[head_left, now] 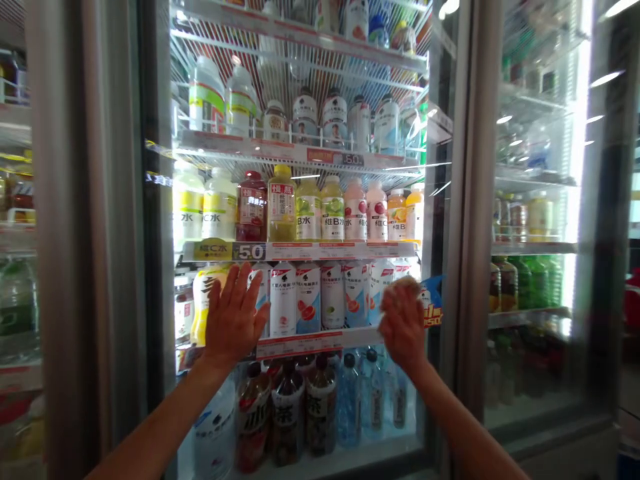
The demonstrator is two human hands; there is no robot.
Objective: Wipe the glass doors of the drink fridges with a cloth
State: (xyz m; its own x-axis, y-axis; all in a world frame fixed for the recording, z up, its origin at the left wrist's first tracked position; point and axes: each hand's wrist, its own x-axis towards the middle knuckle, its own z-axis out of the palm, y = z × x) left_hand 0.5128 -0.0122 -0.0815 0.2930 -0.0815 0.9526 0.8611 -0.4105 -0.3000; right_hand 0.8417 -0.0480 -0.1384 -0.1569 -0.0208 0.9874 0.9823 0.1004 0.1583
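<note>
My left hand (235, 319) is held up with fingers stretched, palm toward the glass door (436, 220) of a lit drinks cooler; it looks flat against the glass. Farther right, my right hand (403, 330) is smeared by motion, its fingers bent around what looks like a crumpled, pale brown cloth (411, 285) at the glass. A blue and orange sticker (433, 308) sits just right of that hand. Behind the glass, between my hands, stands a row of white cartons and bottles (307, 297).
More shelves hold juice bottles (283, 203), dark tea bottles (287, 413) and clear blue bottles (349, 400). A price strip (225, 251) runs along one shelf edge. Metal door frames (473, 233) stand at both sides, with further coolers (535, 247) beyond.
</note>
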